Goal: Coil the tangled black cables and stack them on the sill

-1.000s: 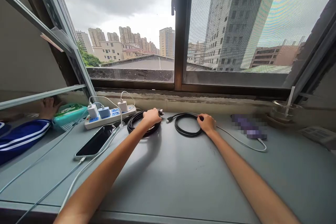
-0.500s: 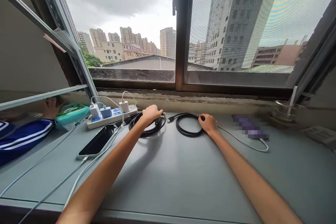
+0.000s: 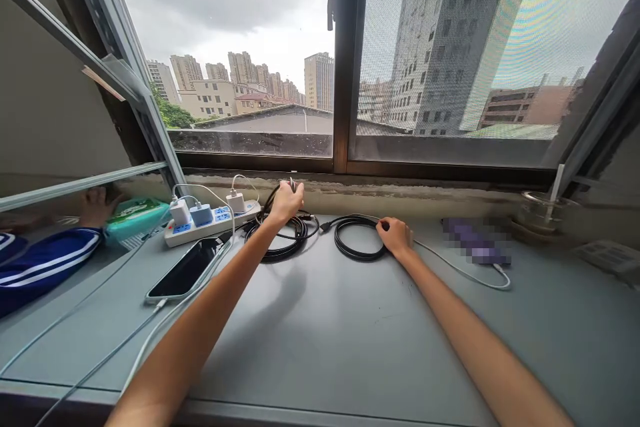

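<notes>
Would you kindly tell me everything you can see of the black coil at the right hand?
The coil is thin black cable, apparently with a smooth plastic jacket, wound into a neat ring of several close turns. It lies on the table, near the wall. On its left, an end runs out to a dark plug with a paler tip. The right hand holds its right side, hiding part of the ring.

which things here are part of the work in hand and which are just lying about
In hand:
left black cable coil, a strand held in the left grip
right black cable coil, its edge held in the right grip

Lying about:
power strip
phone
teal pack
purple item, blurred
glass jar
</notes>
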Available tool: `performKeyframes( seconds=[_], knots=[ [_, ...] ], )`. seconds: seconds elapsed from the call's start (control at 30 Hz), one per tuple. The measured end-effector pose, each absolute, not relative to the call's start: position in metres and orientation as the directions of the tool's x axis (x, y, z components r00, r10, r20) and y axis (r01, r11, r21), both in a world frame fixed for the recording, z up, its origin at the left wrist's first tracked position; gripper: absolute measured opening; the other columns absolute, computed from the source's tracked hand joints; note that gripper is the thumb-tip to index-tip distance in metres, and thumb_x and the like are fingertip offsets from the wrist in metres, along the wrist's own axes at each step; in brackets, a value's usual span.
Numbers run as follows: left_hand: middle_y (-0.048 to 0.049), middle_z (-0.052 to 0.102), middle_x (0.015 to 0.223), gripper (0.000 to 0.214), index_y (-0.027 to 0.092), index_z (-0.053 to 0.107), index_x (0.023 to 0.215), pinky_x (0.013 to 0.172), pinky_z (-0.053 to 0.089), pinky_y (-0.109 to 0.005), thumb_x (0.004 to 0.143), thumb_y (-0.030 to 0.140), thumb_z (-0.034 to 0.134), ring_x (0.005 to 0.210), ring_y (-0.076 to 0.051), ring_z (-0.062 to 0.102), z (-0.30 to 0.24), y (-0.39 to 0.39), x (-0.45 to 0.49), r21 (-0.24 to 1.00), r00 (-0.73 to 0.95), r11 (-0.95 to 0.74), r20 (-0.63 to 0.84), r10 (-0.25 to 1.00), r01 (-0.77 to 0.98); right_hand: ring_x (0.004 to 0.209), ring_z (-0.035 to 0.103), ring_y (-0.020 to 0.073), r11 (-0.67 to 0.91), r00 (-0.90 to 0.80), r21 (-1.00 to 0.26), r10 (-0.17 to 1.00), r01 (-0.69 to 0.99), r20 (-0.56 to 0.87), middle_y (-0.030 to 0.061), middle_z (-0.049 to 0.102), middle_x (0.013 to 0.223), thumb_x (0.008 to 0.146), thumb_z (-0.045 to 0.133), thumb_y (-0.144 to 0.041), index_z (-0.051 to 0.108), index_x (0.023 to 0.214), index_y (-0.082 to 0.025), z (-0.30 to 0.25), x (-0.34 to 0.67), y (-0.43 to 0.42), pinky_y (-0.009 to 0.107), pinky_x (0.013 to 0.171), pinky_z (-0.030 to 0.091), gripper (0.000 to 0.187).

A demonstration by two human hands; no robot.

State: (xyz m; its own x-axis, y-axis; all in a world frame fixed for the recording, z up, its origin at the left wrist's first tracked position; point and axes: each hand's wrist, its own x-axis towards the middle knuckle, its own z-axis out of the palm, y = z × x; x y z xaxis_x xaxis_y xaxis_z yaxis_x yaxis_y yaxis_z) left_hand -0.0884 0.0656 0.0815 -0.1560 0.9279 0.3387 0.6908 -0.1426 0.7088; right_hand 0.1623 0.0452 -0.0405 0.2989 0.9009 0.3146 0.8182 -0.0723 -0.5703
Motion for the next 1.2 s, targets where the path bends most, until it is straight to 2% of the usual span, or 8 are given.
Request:
performKeyframes(
  seconds=[0.23, 0.4, 0.5, 0.6, 0.73, 0.87, 1.0, 1.2],
  knots=[
    [0.0067, 0.045, 0.051, 0.036, 0.015, 0.042, 0.114, 0.048, 0.035, -0.021, 0.094, 0.044, 0.036, 0.043, -0.011, 0.047, 0.101, 0.031, -0.061, 0.691, -0.151, -0.537, 0.670, 0.727, 0.484, 0.117, 0.049, 0.0258, 0.007, 0.294, -0.655, 0.890, 0.756, 0.349, 0.0127, 0.064, 0.112, 0.088, 0.051, -0.029, 0.070, 0.090, -0.014, -0.017, 0.149, 0.037, 0.043, 0.099, 0.036, 0.024],
    [0.0105, 0.039, 0.044, 0.044, 0.017, 0.043, 0.115, 0.041, 0.029, -0.019, 0.089, 0.053, 0.044, 0.037, -0.008, 0.037, 0.116, -0.011, -0.037, 0.577, -0.046, -0.788, 0.812, 0.582, 0.214, 0.082, 0.065, 0.0218, 0.149, 0.101, -0.808, 0.963, 0.570, 0.248, 0.0107, 0.071, 0.077, 0.091, 0.020, -0.059, 0.072, 0.064, -0.017, 0.037, 0.116, 0.025, 0.035, 0.082, 0.046, 0.072],
    [0.0103, 0.040, 0.042, 0.042, 0.019, 0.046, 0.114, 0.037, 0.026, -0.020, 0.087, 0.052, 0.049, 0.033, -0.007, 0.035, 0.127, -0.031, -0.027, 0.579, -0.047, -0.807, 0.815, 0.578, 0.121, 0.072, 0.065, 0.0136, 0.284, -0.042, -0.899, 0.957, 0.332, 0.287, 0.0033, 0.072, 0.082, 0.087, -0.012, -0.058, 0.074, 0.081, -0.023, 0.080, 0.091, 0.006, 0.026, 0.073, 0.049, 0.093],
    [0.0104, 0.041, 0.040, 0.036, 0.022, 0.046, 0.111, 0.031, 0.023, -0.020, 0.088, 0.048, 0.049, 0.028, -0.007, 0.031, 0.141, -0.047, -0.019, 0.624, -0.094, -0.782, 0.778, 0.622, -0.011, 0.078, 0.064, 0.0176, 0.290, -0.173, -0.861, 0.905, -0.418, 0.389, 0.0072, 0.070, 0.083, 0.088, 0.009, -0.059, 0.070, 0.080, -0.018, 0.120, 0.074, -0.021, 0.028, 0.070, 0.050, 0.074],
    [0.0114, 0.042, 0.040, 0.024, 0.023, 0.047, 0.105, 0.024, 0.021, -0.020, 0.088, 0.039, 0.052, 0.026, -0.009, 0.030, 0.160, -0.058, -0.013, 0.610, -0.209, -0.778, 0.749, 0.628, -0.151, 0.076, 0.061, 0.0126, 0.287, 0.112, -0.666, 0.950, -0.689, 0.293, -0.0003, 0.067, 0.075, 0.079, 0.038, -0.018, 0.065, 0.071, -0.021, 0.153, 0.074, -0.058, 0.023, 0.070, 0.048, 0.028],
    [0.0137, 0.038, 0.036, 0.013, 0.021, 0.048, 0.097, 0.023, 0.016, -0.020, 0.086, 0.028, 0.052, 0.025, -0.008, 0.024, 0.177, -0.052, -0.011, 0.553, -0.306, -0.815, 0.756, 0.579, -0.175, 0.080, 0.064, 0.0112, 0.300, 0.163, -0.521, 0.942, -0.799, 0.293, -0.0021, 0.066, 0.076, 0.060, 0.040, -0.003, 0.056, 0.070, -0.020, 0.163, 0.091, -0.081, 0.024, 0.080, 0.048, 0.025],
    [0.0155, 0.033, 0.035, 0.008, 0.023, 0.044, 0.083, 0.023, 0.015, -0.021, 0.082, 0.020, 0.051, 0.024, -0.008, 0.022, 0.195, -0.036, -0.007, 0.434, -0.340, -0.881, 0.813, 0.473, -0.187, 0.069, 0.063, 0.0142, 0.303, 0.009, -0.548, 0.880, -0.780, 0.475, -0.0030, 0.056, 0.058, 0.085, 0.038, -0.025, 0.047, 0.081, -0.021, 0.165, 0.104, -0.086, 0.034, 0.081, 0.051, 0.010],
    [0.0155, 0.026, 0.028, 0.011, 0.018, 0.053, 0.085, 0.022, 0.008, -0.022, 0.086, 0.022, 0.042, 0.019, -0.007, 0.015, 0.223, -0.017, -0.013, 0.430, -0.371, -0.882, 0.800, 0.471, -0.192, 0.035, 0.031, 0.0047, 0.599, 0.197, -0.620, 0.781, -0.507, 0.593, -0.0128, 0.033, 0.046, 0.097, 0.032, -0.036, 0.042, 0.090, -0.024, 0.164, 0.122, -0.071, 0.021, 0.047, 0.049, 0.017]
  ],
)
